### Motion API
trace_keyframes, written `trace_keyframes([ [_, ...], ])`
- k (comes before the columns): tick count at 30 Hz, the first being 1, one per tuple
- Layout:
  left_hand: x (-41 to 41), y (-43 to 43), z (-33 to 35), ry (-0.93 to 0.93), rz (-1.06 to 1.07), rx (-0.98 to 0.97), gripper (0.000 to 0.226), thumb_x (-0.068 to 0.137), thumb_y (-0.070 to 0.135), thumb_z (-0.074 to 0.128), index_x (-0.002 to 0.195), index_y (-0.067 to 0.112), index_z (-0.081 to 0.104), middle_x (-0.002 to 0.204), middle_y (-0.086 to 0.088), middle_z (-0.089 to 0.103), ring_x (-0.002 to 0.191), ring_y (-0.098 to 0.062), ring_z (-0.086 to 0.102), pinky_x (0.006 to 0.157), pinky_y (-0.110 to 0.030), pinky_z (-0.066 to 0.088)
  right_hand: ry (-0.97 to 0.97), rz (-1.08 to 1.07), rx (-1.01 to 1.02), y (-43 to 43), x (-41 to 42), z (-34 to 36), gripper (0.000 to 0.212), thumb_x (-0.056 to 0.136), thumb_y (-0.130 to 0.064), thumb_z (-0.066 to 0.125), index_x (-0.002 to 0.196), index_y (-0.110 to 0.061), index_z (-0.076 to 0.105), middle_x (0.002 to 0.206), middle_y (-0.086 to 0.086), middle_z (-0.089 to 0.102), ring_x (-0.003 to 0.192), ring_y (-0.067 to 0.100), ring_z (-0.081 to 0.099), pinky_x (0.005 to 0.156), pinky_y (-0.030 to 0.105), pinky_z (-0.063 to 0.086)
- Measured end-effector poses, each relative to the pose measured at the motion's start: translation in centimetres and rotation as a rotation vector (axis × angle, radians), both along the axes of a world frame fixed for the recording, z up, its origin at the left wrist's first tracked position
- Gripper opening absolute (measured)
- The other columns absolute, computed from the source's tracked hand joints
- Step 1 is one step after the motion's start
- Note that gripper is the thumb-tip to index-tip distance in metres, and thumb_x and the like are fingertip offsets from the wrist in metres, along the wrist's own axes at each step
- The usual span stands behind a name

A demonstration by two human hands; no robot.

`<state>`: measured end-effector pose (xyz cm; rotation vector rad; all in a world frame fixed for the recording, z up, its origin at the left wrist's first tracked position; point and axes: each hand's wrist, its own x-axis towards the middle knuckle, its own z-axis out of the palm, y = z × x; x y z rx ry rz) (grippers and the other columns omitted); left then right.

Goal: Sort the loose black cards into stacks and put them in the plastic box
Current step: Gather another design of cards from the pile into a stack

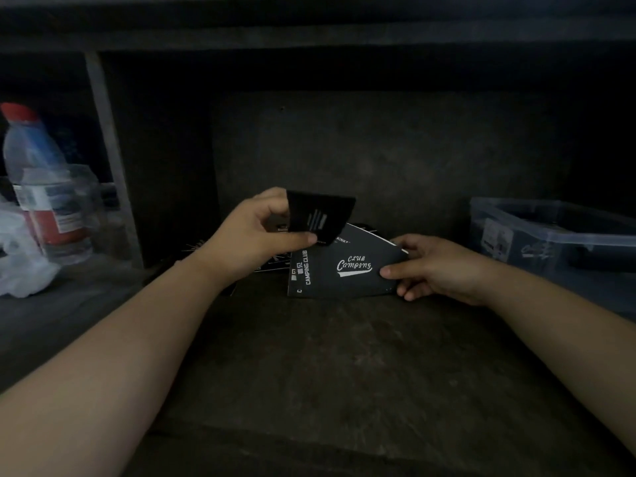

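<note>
My left hand [256, 235] pinches a small black card [320, 215] between thumb and fingers, lifted above the dark surface. My right hand [437, 266] grips the right edge of a stack of black cards [344, 270] printed "Club Camping", its lower edge down on the surface. More loose black cards [272, 263] lie behind and under my left hand, partly hidden. The clear plastic box [550, 235] stands at the right, with dark things inside that I cannot make out.
A plastic bottle with a red cap [38, 173] stands at the left beside a clear container [74, 201] and a crumpled white plastic bag [20, 266]. A pale upright post [110, 149] divides the shelf. The dark work surface [327, 366] stretches toward me.
</note>
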<state>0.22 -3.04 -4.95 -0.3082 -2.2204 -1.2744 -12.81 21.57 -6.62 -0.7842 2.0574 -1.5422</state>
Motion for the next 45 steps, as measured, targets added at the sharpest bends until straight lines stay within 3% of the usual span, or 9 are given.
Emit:
trace_keyframes([
  [2,0.0,0.1,-0.1,-0.028,-0.019,-0.043,0.025,0.074,0.011,0.08,0.099,0.015,0.076,0.119,-0.002,0.061,0.11,-0.006,0.061,0.094,-0.024,0.051,-0.003,0.001,0.004,0.0,-0.1,0.0,0.047,0.083,0.001,0.071,0.126,-0.009,0.054,0.085,0.006,0.069,0.058,0.014,0.061,0.05,0.022,0.055],
  [6,0.2,-0.1,0.1,-0.019,-0.045,0.029,0.035,0.07,0.023,0.078,0.1,0.004,0.075,0.123,0.004,0.063,0.114,-0.011,0.063,0.097,-0.03,0.053,-0.006,-0.001,0.006,0.2,-0.1,0.0,0.05,0.082,0.001,0.072,0.127,-0.01,0.055,0.088,0.004,0.071,0.059,0.015,0.062,0.051,0.022,0.055],
  [11,0.2,0.4,0.1,0.065,-0.071,0.091,0.006,0.079,0.014,0.073,0.074,0.015,0.071,0.081,0.0,0.073,0.078,-0.012,0.069,0.071,-0.022,0.055,-0.004,-0.006,0.005,0.1,-0.1,0.0,0.049,0.083,0.001,0.072,0.127,-0.011,0.055,0.088,0.005,0.07,0.058,0.014,0.062,0.051,0.022,0.055],
  [15,0.5,0.7,0.2,-0.013,-0.032,-0.034,0.012,0.083,0.008,0.072,0.092,0.0,0.069,0.09,-0.009,0.073,0.081,-0.017,0.071,0.066,-0.019,0.056,-0.014,-0.013,0.01,0.1,-0.1,0.1,0.049,0.082,0.001,0.072,0.127,-0.013,0.055,0.092,0.006,0.07,0.059,0.014,0.063,0.052,0.022,0.056],
  [20,-0.5,0.4,-0.9,-0.102,0.061,-0.259,0.009,0.08,0.019,0.079,0.082,0.015,0.071,0.08,0.01,0.072,0.075,0.001,0.067,0.068,-0.012,0.05,-0.003,-0.006,0.009,0.0,-0.1,0.0,0.048,0.085,0.005,0.067,0.129,-0.012,0.054,0.095,0.009,0.07,0.059,0.015,0.061,0.05,0.022,0.055],
  [31,-1.7,-0.2,-1.6,0.002,0.151,-0.584,0.035,0.071,0.029,0.086,0.099,0.025,0.065,0.093,0.011,0.046,0.076,0.008,0.047,0.069,-0.006,0.035,-0.035,0.027,-0.003,0.3,0.0,0.0,0.043,0.088,0.004,0.065,0.126,-0.012,0.055,0.098,0.009,0.066,0.061,0.014,0.061,0.053,0.022,0.056],
  [35,-1.5,-0.1,-1.5,-0.01,0.163,-0.538,0.038,0.07,0.032,0.087,0.099,0.029,0.063,0.107,0.011,0.045,0.096,0.005,0.045,0.083,-0.005,0.033,-0.037,0.042,0.011,0.5,-0.1,0.1,0.044,0.088,0.005,0.064,0.128,-0.012,0.054,0.108,0.013,0.066,0.065,0.016,0.062,0.056,0.023,0.058],
  [40,-1.2,-0.1,-1.7,-0.214,0.136,-0.309,0.093,0.064,0.036,0.09,0.139,0.038,0.035,0.133,0.014,0.044,0.12,0.002,0.047,0.101,-0.012,0.035,0.034,0.033,0.044,0.6,0.1,0.4,0.05,0.088,0.004,0.066,0.132,-0.014,0.052,0.12,0.016,0.065,0.07,0.02,0.065,0.059,0.025,0.059],
  [45,-1.4,0.2,-2.1,-0.231,-0.01,-0.201,0.075,0.072,0.019,0.086,0.135,0.035,0.048,0.125,0.017,0.063,0.115,0.006,0.058,0.1,-0.018,0.045,0.139,0.04,0.016,0.6,0.3,0.4,0.057,0.087,0.002,0.068,0.136,-0.02,0.049,0.114,0.013,0.067,0.07,0.022,0.069,0.059,0.028,0.06],
])
